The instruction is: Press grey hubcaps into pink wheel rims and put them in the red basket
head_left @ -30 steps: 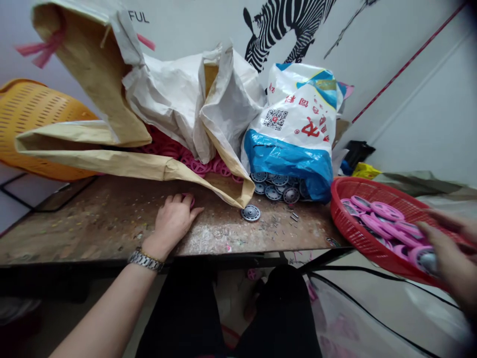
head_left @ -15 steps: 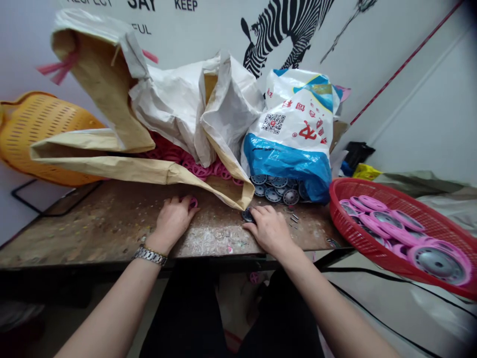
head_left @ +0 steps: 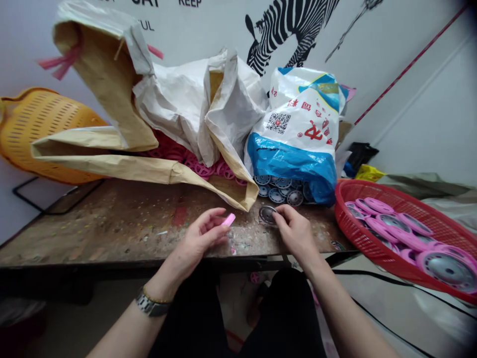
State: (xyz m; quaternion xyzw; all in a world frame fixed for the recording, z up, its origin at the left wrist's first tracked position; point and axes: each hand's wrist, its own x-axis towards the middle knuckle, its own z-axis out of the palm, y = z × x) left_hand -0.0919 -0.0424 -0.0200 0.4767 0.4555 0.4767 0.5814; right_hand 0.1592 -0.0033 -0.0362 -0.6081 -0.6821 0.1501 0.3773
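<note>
A pink plastic wheel part (head_left: 228, 220) is pinched edge-on in the half-curled left hand (head_left: 201, 233), a gray hubcap disc (head_left: 267, 215) is gripped at its edge between right hand (head_left: 296, 232) thumb and forefinger, both held apart over the wooden bench (head_left: 122, 223), blue-and-white sack (head_left: 292, 154) just behind.

White wall (head_left: 216, 30): black lettering reads KEEP (head_left: 190, 3) at the upper edge; larger capitals (head_left: 146, 2) to its left are cropped; UL (head_left: 147, 26) stands below. Blue-and-white plastic sack (head_left: 292, 156): red Chinese characters (head_left: 313, 131) include 农 and 饲料, with a ® mark (head_left: 300, 134) and QR code (head_left: 278, 123); others are unclear.
</note>
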